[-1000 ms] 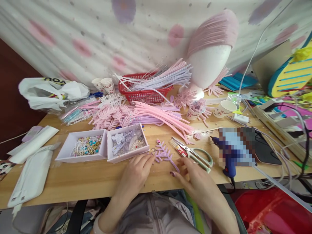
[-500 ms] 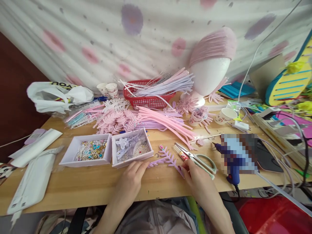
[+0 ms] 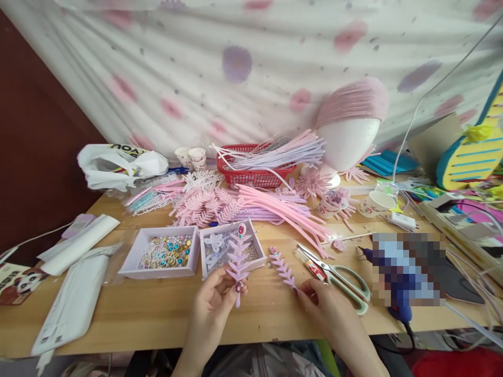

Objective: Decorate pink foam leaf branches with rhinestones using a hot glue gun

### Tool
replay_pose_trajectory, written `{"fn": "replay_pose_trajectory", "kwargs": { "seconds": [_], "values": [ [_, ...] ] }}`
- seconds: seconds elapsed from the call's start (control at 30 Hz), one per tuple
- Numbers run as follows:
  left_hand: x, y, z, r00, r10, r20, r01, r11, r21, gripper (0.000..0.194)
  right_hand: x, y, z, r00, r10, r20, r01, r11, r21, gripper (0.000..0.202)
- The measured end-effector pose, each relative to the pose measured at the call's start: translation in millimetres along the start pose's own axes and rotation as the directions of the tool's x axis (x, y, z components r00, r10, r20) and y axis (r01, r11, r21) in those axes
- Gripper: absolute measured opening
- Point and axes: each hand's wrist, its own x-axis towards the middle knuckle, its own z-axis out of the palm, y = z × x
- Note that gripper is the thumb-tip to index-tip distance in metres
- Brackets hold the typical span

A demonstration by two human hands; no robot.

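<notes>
My left hand (image 3: 212,301) holds a lilac pipe-cleaner leaf sprig (image 3: 238,256) upright by its stem, in front of a white box of beads and wire (image 3: 230,251). A second lilac sprig (image 3: 283,268) lies slanted on the wooden table (image 3: 157,309), and my right hand (image 3: 328,314) pinches its lower stem. Green-handled scissors (image 3: 338,276) lie just right of that hand. Another white box of coloured gems (image 3: 165,254) sits to the left.
A pile of pink pipe cleaners (image 3: 283,207), a red basket (image 3: 251,175), a foam head with a pink cap (image 3: 349,128), paper cups (image 3: 377,201) and a blue glue gun (image 3: 396,309) fill the back and right. White packets (image 3: 74,298) lie left.
The two sprigs lay together on the table; my left hand has lifted one upright while my right hand took the other by its stem. The camera view tilted upward.
</notes>
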Motion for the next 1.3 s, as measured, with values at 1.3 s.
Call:
{"fn": "replay_pose_trajectory", "kwargs": {
  "seconds": [1.3],
  "values": [
    [20, -19, 127.7, 0.991, -0.097, 0.091, 0.111, 0.981, -0.162, 0.022, 9, -15, 5, 0.828, 0.057, -0.558, 0.268, 0.834, 0.483, 0.029]
  ]
}}
